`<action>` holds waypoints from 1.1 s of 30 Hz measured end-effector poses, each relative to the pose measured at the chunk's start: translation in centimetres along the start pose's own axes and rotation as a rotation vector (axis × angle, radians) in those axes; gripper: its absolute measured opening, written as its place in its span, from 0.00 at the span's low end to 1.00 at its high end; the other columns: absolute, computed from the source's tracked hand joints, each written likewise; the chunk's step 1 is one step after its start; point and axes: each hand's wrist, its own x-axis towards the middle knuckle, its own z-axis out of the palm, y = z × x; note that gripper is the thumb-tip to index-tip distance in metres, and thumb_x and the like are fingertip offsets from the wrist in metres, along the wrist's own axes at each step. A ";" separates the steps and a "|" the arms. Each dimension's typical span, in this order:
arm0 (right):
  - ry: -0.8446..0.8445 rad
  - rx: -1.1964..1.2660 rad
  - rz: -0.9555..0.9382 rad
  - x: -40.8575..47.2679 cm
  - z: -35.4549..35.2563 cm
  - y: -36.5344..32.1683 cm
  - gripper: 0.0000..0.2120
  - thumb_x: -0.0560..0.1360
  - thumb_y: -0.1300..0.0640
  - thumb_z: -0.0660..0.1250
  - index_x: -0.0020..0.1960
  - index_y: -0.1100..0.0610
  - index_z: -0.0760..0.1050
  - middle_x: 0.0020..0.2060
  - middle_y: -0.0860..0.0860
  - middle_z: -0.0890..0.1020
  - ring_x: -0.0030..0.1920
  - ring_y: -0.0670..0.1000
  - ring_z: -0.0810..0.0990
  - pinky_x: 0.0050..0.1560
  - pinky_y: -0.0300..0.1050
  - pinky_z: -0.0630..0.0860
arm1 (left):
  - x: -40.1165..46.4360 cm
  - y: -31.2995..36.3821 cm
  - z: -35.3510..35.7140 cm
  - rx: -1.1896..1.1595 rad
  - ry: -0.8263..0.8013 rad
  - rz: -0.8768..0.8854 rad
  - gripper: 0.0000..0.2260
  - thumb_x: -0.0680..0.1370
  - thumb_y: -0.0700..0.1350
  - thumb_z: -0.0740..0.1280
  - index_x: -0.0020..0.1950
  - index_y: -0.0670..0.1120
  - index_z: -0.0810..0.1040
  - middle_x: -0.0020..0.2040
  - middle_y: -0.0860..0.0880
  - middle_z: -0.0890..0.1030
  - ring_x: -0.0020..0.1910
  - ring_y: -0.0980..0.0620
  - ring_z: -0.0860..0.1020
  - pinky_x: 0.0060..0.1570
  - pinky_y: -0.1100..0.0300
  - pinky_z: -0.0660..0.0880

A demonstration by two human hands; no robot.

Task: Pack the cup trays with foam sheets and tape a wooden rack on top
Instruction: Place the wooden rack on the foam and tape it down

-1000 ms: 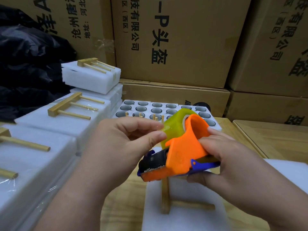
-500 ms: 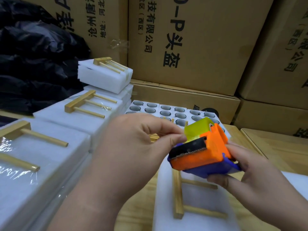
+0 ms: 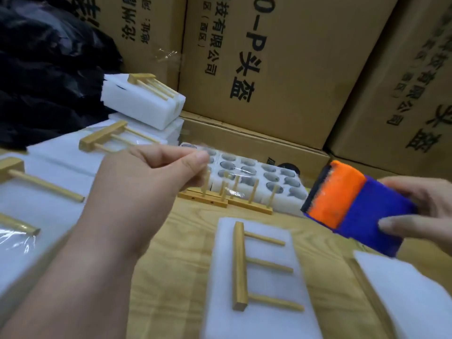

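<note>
We see the right hand [image 3: 420,211] gripping the orange-and-blue tape dispenser [image 3: 354,209] up and to the right of the foam-wrapped bundle [image 3: 266,280], which lies flat on the wooden table [image 3: 176,260] with a wooden rack [image 3: 241,265] on top. The left hand [image 3: 151,182], up and left of that bundle, pinches thumb to forefinger on the end of a clear tape strip [image 3: 234,172], faintly visible stretching toward the dispenser. Behind the bundle we note two upright racks [image 3: 225,199], then a white cup tray [image 3: 256,174]; finished bundles [image 3: 61,172] sit to its left, cardboard boxes [image 3: 281,57] at the back.
</note>
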 end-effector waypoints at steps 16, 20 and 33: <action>-0.020 -0.406 0.241 6.1 -2.2 -12.0 0.42 0.48 0.11 0.57 0.42 0.40 0.85 0.32 0.50 0.86 0.31 0.50 0.85 0.35 0.50 0.80 | 0.7 -5.9 -0.8 -0.276 -0.068 -0.585 0.08 0.76 0.48 0.76 0.41 0.43 0.85 0.37 0.49 0.86 0.24 0.55 0.78 0.29 0.62 0.79; -0.141 -0.500 0.294 8.1 -1.4 -15.5 0.33 0.63 0.21 0.62 0.40 0.49 0.86 0.32 0.52 0.86 0.30 0.50 0.85 0.33 0.45 0.76 | 0.1 -8.0 -0.7 -0.263 -0.089 -0.694 0.08 0.76 0.47 0.75 0.43 0.43 0.83 0.36 0.50 0.86 0.24 0.55 0.79 0.31 0.62 0.81; -0.272 -0.812 0.264 12.2 1.0 -17.8 0.27 0.78 0.32 0.61 0.45 0.55 0.84 0.31 0.51 0.85 0.27 0.46 0.82 0.36 0.42 0.77 | -2.1 -11.6 -0.5 -0.159 -0.224 -0.835 0.10 0.76 0.49 0.76 0.51 0.45 0.81 0.40 0.53 0.88 0.20 0.58 0.71 0.28 0.66 0.74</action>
